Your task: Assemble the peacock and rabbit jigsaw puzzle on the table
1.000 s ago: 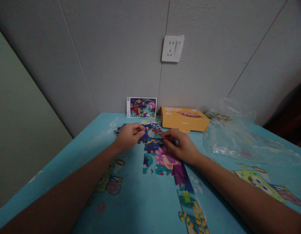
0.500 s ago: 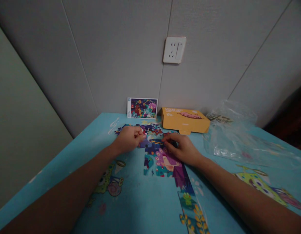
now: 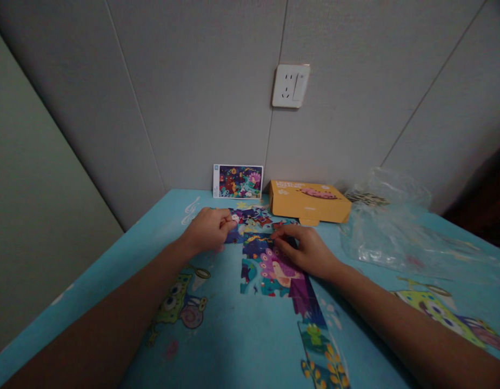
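On the blue tablecloth (image 3: 233, 335), before the yellow box (image 3: 310, 202), a peacock section (image 3: 276, 267) is joined; puzzle pieces (image 3: 255, 217) beside the box are left loose. Whether any is pinched by left hand (image 3: 207, 229) or right hand (image 3: 310, 251) cannot be told.

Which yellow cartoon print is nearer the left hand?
The left print, between the left forearm and the puzzle; the other print is past the right forearm.
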